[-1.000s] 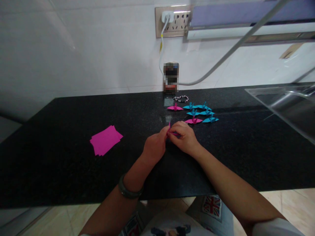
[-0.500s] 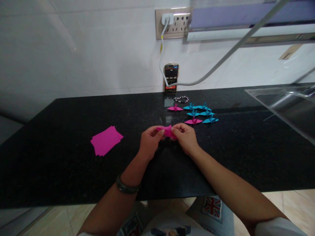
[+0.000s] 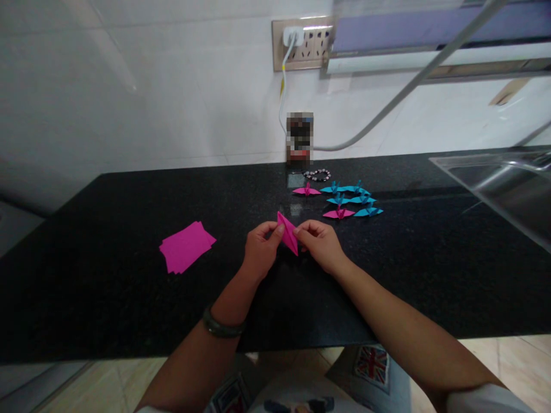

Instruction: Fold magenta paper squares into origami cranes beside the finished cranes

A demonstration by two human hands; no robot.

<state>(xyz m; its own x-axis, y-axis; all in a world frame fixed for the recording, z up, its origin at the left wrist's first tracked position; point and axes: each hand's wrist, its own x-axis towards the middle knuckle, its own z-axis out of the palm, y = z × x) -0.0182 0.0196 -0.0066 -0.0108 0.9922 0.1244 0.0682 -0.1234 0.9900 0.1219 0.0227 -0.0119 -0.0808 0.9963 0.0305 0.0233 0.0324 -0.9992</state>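
Note:
My left hand [image 3: 260,250] and my right hand [image 3: 319,244] pinch a folded pink paper piece [image 3: 287,232] between them, just above the black countertop [image 3: 107,298]. The piece is a narrow pointed shape, tilted with its tip up and to the left. Both hands have their fingers closed on its edges. A dark band sits on my left wrist. Beyond my right hand lie several finished paper cranes, pink [image 3: 306,190] and blue [image 3: 346,188], in rows.
A stack of pink paper sheets [image 3: 186,246] lies to the left. A phone [image 3: 299,139] leans on the wall under a socket [image 3: 301,43], with a bead bracelet [image 3: 317,174] in front. A metal sink [image 3: 503,180] is at the right.
The pink piece went from a crumpled pinch, to lying flat between my hands, to standing as a pointed shape. My hands have drawn slightly apart.

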